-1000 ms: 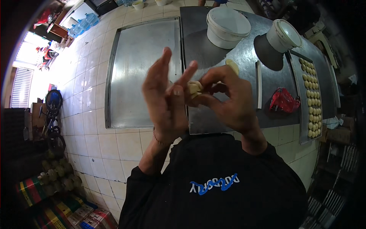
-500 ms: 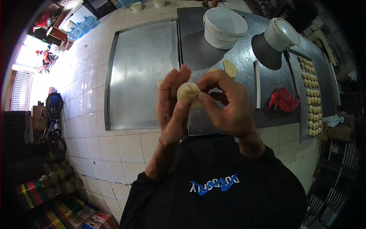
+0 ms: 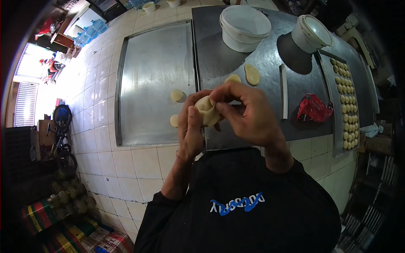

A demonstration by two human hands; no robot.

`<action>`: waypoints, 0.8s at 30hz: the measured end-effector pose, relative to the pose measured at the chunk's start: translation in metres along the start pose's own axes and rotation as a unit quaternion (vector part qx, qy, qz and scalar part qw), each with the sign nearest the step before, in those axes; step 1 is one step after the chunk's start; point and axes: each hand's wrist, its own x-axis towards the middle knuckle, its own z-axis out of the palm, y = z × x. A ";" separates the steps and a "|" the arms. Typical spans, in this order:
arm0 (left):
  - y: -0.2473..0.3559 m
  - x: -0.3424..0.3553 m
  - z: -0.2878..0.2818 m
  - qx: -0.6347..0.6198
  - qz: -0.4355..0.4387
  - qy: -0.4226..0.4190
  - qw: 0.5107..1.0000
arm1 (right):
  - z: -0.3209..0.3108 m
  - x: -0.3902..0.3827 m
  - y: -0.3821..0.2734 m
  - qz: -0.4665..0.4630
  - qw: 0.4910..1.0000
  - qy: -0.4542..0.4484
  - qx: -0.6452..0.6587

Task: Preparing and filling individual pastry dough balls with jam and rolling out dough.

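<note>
A pale piece of dough, partly folded with a gathered edge, is held up over the near edge of the metal table. Around its left side my left hand is cupped, thumb against the dough. With thumb and fingertips my right hand pinches the dough's edge. Two small dough rounds sit on the metal tray left of my hands; the nearer one is partly behind my left hand. Beyond my right hand lie a flattened oval of dough and another dough piece, partly covered by the hand.
Two white buckets stand at the back of the table. To the right are a pale bar, a crumpled red bag and a long tray with rows of dough balls.
My left hand's fingers have curled from upright to around the dough, which has been turned and lowered slightly. My right hand's pinch has shifted to its upper edge. Two dough rounds are more exposed.
</note>
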 end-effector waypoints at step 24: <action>-0.057 0.097 -0.120 -0.228 -0.441 0.036 0.867 | 0.058 0.084 0.112 0.088 0.986 -0.046 -0.135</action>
